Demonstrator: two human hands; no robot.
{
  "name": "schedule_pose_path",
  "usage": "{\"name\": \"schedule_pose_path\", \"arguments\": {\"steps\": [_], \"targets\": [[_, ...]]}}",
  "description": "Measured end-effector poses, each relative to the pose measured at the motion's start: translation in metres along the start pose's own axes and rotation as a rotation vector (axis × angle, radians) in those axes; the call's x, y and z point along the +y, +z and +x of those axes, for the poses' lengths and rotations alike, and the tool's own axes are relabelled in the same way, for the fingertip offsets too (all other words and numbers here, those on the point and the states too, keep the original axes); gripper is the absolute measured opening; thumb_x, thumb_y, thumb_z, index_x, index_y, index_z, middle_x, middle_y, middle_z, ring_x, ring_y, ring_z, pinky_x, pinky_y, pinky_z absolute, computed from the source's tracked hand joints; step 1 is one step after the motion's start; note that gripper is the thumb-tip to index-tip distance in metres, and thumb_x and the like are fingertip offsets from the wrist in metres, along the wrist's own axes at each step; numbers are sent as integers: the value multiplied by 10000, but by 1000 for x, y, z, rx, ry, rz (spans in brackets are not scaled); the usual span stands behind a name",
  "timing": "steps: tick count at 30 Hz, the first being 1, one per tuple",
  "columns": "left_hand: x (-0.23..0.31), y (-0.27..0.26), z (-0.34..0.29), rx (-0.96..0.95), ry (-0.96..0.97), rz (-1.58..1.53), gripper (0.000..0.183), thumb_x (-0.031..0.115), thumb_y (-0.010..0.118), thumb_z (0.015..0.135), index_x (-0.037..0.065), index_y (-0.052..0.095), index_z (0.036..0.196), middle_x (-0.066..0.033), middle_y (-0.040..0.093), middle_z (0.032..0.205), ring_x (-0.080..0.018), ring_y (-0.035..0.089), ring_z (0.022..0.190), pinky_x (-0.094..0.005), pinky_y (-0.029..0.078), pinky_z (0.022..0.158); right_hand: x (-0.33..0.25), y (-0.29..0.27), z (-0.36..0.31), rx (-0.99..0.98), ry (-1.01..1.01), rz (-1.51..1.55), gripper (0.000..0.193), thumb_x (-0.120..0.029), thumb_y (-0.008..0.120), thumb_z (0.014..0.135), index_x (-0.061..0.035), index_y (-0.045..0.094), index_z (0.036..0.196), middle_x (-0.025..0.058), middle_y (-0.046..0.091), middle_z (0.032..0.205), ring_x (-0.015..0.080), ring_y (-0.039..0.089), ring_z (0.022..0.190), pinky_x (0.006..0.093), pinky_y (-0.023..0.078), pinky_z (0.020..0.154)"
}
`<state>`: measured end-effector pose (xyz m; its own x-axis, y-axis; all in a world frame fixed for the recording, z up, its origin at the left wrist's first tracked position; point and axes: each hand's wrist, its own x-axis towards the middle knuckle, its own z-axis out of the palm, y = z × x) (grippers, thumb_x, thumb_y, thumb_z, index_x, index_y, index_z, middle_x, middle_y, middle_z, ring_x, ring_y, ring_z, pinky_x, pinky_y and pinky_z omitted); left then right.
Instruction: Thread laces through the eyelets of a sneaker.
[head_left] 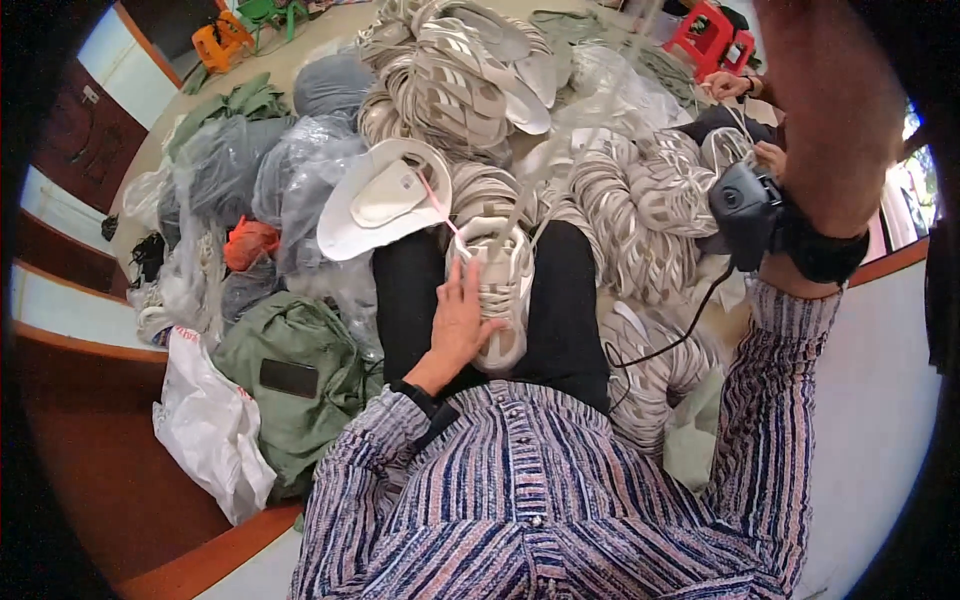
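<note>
A beige and white lace-up shoe upper [505, 290] lies across my lap, toe toward me, between my black-clad legs. My left hand [460, 328] rests on its left side, fingers stretched along the lacing and thumb spread over the front. Pale laces [528, 200] run from its top up and to the right, blurred higher up. My right arm [835, 130] is raised at the upper right; its hand is beyond the frame. Touching the shoe's far end is a pink strap [437, 200], which reaches to a white brimmed hat-like piece [345, 215].
Stacked shoe uppers [440, 80] pile up ahead, with more stacks [640, 190] at right. Plastic-wrapped grey bundles [225, 165], a green bag [290, 385] and a white plastic bag [205, 425] lie left. Another person's hand [725, 85] works at upper right. A cabled black device [745, 205] hangs by my arm.
</note>
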<state>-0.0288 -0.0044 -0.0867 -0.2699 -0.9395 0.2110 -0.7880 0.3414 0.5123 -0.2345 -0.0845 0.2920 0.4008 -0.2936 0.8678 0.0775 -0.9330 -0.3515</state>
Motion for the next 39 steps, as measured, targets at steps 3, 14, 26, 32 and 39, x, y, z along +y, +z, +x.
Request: {"name": "schedule_pose_path", "arguments": {"steps": [3,14,26,32,39], "targets": [[5,5,0,17,4,-22,1021,246,797,611,42,192,1408,-262,238,1379,-441,353,1163,-465,350,976,-11,-15,-14,35,39,-177,209,-188,477,951,-8,577,913,58,620,705,81,566,519,197,490,467],[68,-115,85,-313,455,-654,206,72,611,819,25,643,1016,-74,591,767,-134,548,648,-278,460,615,-51,-35,-51,164,109,-776,218,-218,521,925,-14,589,957,46,616,770,90,555,628,194,450,575],[-66,-175,17,663,-476,-1212,182,145,515,897,-15,552,977,-91,594,827,-138,552,651,-253,446,566,-34,-117,-202,714,607,-77,158,-198,536,918,-46,568,891,13,572,781,90,508,675,210,387,586],[-90,-103,-56,790,-528,-60,428,54,527,838,-63,409,1233,-176,447,1230,-230,500,1029,-329,418,883,-4,-43,-413,30,1295,-978,392,-113,591,797,-36,529,1176,197,571,1149,237,592,963,340,462,800],[1,-27,18,148,181,-50,299,71,589,800,6,500,1078,-212,499,1074,-393,486,989,-438,418,838,61,151,-341,-166,952,-320,466,-40,606,774,36,437,1202,253,481,1147,407,519,1016,403,446,869]]}}
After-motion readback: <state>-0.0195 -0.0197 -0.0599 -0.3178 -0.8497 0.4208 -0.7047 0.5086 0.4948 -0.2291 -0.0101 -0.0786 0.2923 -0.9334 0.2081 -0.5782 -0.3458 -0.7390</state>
